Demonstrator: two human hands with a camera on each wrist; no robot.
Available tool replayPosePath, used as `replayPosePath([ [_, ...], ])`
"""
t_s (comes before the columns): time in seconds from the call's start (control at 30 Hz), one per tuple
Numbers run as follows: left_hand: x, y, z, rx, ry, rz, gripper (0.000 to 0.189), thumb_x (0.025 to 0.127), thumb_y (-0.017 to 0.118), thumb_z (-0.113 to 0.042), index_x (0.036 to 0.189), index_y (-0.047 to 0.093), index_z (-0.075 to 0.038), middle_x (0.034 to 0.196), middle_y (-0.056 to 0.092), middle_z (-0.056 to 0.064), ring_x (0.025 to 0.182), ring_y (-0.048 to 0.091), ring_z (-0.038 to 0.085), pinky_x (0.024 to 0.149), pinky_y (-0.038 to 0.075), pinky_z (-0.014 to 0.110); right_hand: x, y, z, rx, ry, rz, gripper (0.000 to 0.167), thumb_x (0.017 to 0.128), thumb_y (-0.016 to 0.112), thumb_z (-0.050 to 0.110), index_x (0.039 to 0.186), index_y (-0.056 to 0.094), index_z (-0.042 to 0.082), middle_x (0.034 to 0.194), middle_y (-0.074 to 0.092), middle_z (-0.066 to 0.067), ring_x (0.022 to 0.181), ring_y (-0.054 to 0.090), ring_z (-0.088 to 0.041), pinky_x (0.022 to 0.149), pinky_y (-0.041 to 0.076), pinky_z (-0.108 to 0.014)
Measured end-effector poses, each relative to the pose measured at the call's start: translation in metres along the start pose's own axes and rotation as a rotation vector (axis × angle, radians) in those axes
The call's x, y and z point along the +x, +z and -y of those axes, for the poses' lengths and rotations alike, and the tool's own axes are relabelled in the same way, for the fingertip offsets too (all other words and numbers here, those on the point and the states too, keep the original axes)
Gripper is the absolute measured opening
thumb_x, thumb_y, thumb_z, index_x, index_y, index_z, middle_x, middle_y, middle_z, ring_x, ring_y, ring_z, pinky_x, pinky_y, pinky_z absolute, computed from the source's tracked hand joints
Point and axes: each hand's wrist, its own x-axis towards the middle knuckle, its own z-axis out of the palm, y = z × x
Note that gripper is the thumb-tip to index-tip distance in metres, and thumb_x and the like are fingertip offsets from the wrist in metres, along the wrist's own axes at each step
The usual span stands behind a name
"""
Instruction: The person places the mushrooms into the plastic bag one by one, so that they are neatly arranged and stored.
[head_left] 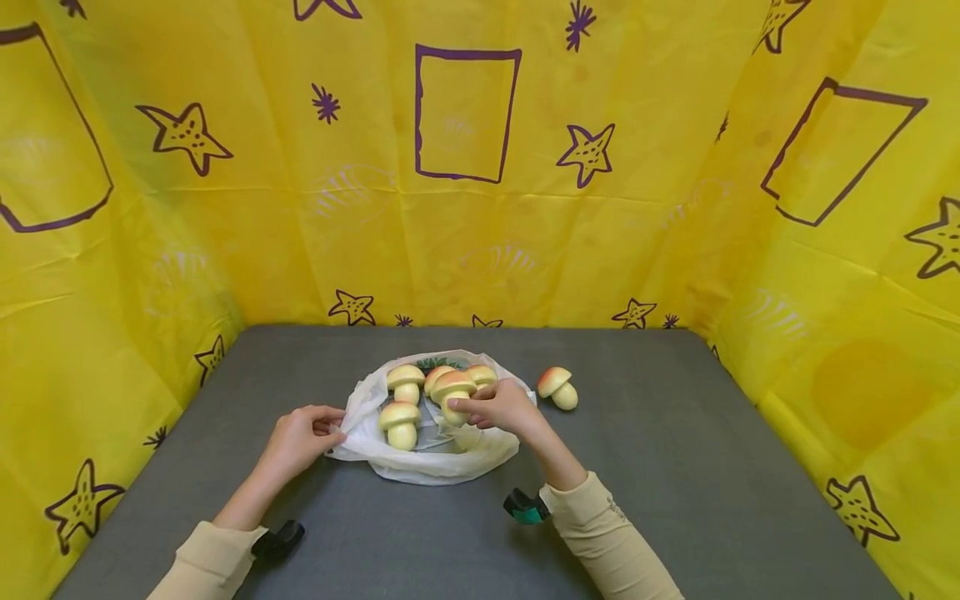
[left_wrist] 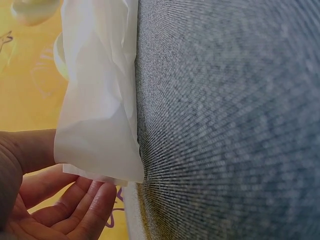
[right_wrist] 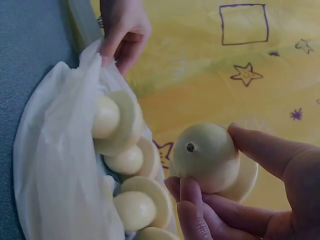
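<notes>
A white plastic bag (head_left: 456,468) lies on the table with its mouth spread wide. Inside it sit several toy mushrooms (head_left: 401,437) with pale stems and orange-tinged caps. My left hand (head_left: 300,437) pinches the bag's left rim between thumb and fingers; the left wrist view shows the white film (left_wrist: 100,110) caught there. Above the bag's opening, my right hand (head_left: 501,410) holds one mushroom (head_left: 453,385) by its stem. In the right wrist view that mushroom's stem end (right_wrist: 207,155) shows a small dark hole. One more mushroom (head_left: 557,388) lies outside, right of the bag.
The dark grey tabletop (head_left: 405,542) extends around the bag. Yellow cloth (head_left: 465,250) with purple drawings hangs behind and on both sides. Something green and leafy (head_left: 438,363) shows at the bag's far rim. A black wrist device (head_left: 279,542) sits by the left sleeve.
</notes>
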Motion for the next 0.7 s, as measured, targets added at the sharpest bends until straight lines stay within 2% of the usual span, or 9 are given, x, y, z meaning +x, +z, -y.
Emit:
replayPosePath([
  [0.2,0.001,0.0,0.003,0.006,0.005,0.001,0.03,0.077,0.075,-0.012,0.105,0.071,-0.002,0.09,0.069,0.008,0.078,0.063,0.016,0.062,0.05,0.022,0.003,0.01,-0.007,-0.026,-0.017,-0.012,0.04,0.079,0.073,0.043,0.085,0.075,0.004,0.077,0.072,-0.009,0.076,0.071,-0.031,0.072,0.056,-0.041],
  [0.43,0.0,0.002,0.003,0.009,0.014,-0.004,0.03,0.077,0.076,-0.012,0.105,0.071,-0.002,0.09,0.068,0.008,0.078,0.063,0.017,0.061,0.049,0.021,0.004,0.019,-0.013,-0.099,-0.016,-0.017,0.043,0.08,0.072,0.046,0.07,0.073,0.004,0.072,0.072,-0.009,0.071,0.07,-0.028,0.056,0.048,-0.029],
  [0.57,0.0,0.003,0.005,0.012,0.015,-0.006,0.03,0.077,0.076,-0.012,0.104,0.071,-0.003,0.09,0.068,0.008,0.078,0.063,0.017,0.061,0.049,0.021,0.008,0.023,-0.019,-0.119,-0.011,-0.026,0.044,0.08,0.072,0.045,0.069,0.071,0.002,0.07,0.071,-0.01,0.065,0.068,-0.023,0.051,0.041,-0.023],
  [0.7,0.002,0.002,0.005,0.015,0.024,-0.009,0.029,0.077,0.076,-0.012,0.104,0.071,-0.002,0.089,0.068,0.008,0.078,0.063,0.016,0.062,0.049,0.021,0.013,0.027,-0.023,-0.121,0.008,-0.031,0.04,0.078,0.074,0.042,0.073,0.073,0.003,0.068,0.07,-0.007,0.061,0.068,-0.017,0.053,0.048,-0.023],
])
